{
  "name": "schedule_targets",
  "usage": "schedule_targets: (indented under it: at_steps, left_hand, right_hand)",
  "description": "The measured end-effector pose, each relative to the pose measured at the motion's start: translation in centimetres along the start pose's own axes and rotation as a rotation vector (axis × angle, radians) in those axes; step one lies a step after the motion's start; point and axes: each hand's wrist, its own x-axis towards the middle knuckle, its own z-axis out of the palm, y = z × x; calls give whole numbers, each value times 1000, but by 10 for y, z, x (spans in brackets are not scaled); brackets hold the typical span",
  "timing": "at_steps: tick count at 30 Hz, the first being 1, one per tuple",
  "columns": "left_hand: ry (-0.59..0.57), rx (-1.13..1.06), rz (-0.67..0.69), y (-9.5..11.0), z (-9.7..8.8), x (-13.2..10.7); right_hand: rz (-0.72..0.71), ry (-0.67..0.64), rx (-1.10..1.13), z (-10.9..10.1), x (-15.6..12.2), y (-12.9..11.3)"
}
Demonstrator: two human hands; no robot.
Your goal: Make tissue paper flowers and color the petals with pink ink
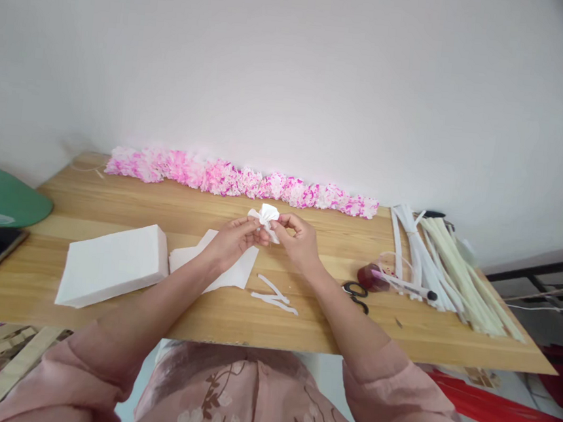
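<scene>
Okay, one crumpled white paper piece, one pair of scissors; left hand and right hand, angled inward, both pinched the paper.

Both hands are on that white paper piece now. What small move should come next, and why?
I'd probably steady the gathered white paper with the left hand and gently spread its upper folds with the right hand. Both hands pinch it, and its folds bunch at the fingers and flare above them. Whether anything ties it, I can't tell.
</scene>
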Motion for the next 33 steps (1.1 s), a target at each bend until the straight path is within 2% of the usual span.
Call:
schedule_targets:
  at_steps: [8, 11, 15, 20, 25, 33]
  left_hand:
    - [31, 452, 194, 1, 4, -4]
    - [42, 547, 229, 0, 3, -4]
    - [145, 571, 266, 1, 2, -4]
    - [254, 564, 323, 7, 3, -6]
    - [253, 543, 333, 7, 3, -6]
    - [250, 525, 347, 6, 1, -5]
  right_hand:
    - [-57, -5, -171, 2, -4, -6]
    - [-115, -25, -230, 3, -5, -6]
    - [-135, -54, -231, 3, -6, -7]
    - [-6, -77, -39, -1, -4, -6]
    - [66, -69, 136, -4, 0, -2]
    - [117, -49, 175, -5, 1, -4]
